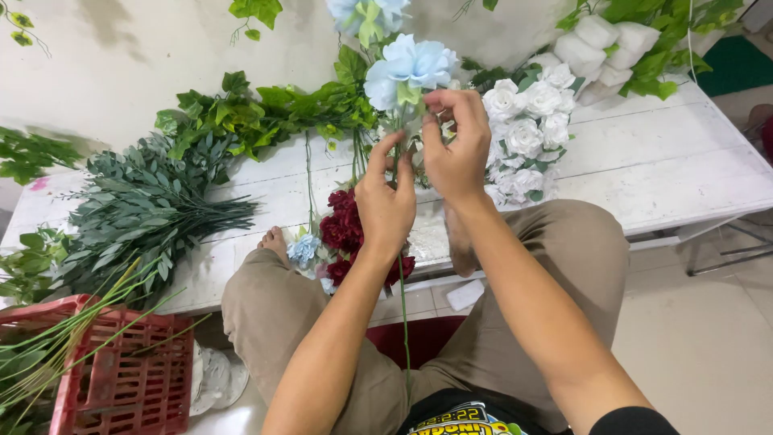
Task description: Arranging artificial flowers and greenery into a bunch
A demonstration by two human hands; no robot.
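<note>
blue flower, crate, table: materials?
Blue flower: looks like fabric petals, matte with soft folded edges, on a thin green stem, likely plastic; both hands hold it. Crate: red moulded plastic, shown by its even lattice. Table: probably white-painted wood, with plank seams and scuffed paint.

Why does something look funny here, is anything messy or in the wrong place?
Nothing looks broken or spilled. One odd thing: the person's bare feet rest up on the edge of the white table, right among the dark red flowers. The left hand and right hand hold a light blue flower by its stem.
</note>
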